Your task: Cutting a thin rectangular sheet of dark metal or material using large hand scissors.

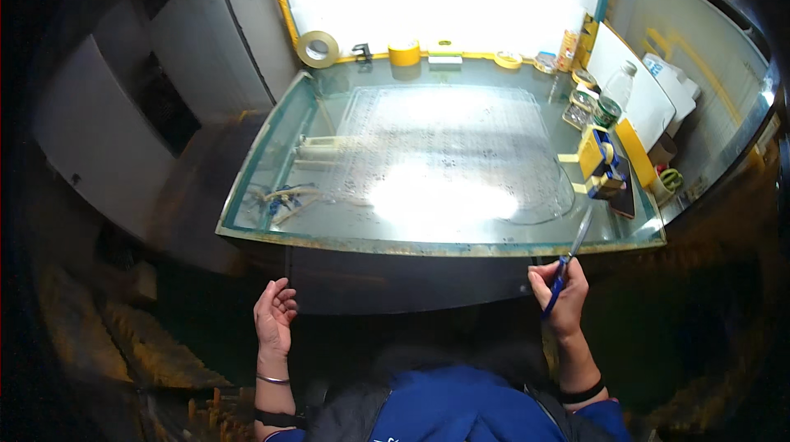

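A blue-handled tool (559, 281), silver end foremost, slants in the right hand (569, 300).

The slim blue-handled tool (566, 262) in the right hand (564, 294) pairs a smooth, plastic-looking handle with a bright metallic blade. Ahead of that hand and to its left, the wide grey-green tabletop (329, 233) looks like smooth glass, glossy enough to throw back glare; the clear rectangular sheet (444, 141) on it appears to be shiny, finely textured plastic. Beyond the right hand, the clear narrow-necked bottle (615, 95) looks like glossy plastic, the yellow-and-blue tape dispenser (594, 152) like hard plastic. Below the left hand (276, 314), the thin silvery bangle (272, 379) has a metallic sheen. Between the forearms, the blue garment (461, 405) is matt cloth.
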`<action>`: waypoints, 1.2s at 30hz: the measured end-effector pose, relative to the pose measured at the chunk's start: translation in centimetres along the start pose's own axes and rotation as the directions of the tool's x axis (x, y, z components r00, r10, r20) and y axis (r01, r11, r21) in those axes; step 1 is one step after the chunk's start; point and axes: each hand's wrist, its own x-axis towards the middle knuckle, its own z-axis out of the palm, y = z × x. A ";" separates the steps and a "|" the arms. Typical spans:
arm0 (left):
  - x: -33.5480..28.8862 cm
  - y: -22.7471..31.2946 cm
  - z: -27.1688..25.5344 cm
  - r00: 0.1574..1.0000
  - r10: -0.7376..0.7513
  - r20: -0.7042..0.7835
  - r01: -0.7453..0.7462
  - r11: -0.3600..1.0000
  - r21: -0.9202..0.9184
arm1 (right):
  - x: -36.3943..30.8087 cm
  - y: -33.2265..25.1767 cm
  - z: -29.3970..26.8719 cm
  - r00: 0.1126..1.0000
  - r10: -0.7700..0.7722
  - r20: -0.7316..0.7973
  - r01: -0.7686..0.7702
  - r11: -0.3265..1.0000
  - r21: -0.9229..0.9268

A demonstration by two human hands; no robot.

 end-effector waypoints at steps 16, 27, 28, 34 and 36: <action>0.1 0.1 4.8 0.915 0.016 0.403 -0.158 0.934 0.320 | -2.1 1.6 -3.8 0.984 -0.166 -0.068 0.163 0.986 -0.043; 7.5 2.7 13.1 0.638 0.679 0.364 -0.724 0.367 0.584 | 5.6 0.8 -3.2 0.989 -0.093 -0.116 0.045 0.929 -0.367; 7.7 2.4 14.0 0.427 0.790 0.441 -0.717 -0.002 0.697 | 5.7 0.6 -3.2 0.986 -0.110 -0.129 0.050 0.917 -0.395; 6.1 -2.1 16.5 0.562 0.308 0.768 -0.771 -0.143 0.621 | 5.1 -0.7 -2.1 0.997 -0.047 -0.066 0.006 0.859 -0.512; 6.0 -2.5 17.3 0.597 0.259 0.759 -0.723 -0.237 0.649 | 5.7 0.3 -1.4 0.993 -0.108 -0.045 0.077 0.894 -0.441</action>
